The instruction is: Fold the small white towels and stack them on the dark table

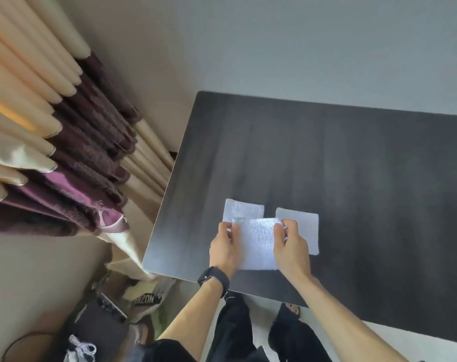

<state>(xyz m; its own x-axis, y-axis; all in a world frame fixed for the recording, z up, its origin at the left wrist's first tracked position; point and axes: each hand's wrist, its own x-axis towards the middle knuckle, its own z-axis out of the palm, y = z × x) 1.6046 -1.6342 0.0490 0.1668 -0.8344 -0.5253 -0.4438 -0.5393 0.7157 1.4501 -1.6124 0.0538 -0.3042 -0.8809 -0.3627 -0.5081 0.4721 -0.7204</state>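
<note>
The left hand (226,246) and the right hand (291,246) are over the near left part of the dark worktop (326,165), each closed in a pinch on one side of a white towel (257,241) stretched between them. Just behind it, flat on the worktop and apart from each other, lie the right folded towel (306,226), partly hidden by the right hand, and the left folded towel (243,210). A dark watch (213,278) circles the left wrist.

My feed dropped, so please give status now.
Left hand and right hand pinch far corners of held towel. Second towel and third towel flat on dark table. Nothing blocking.
</note>
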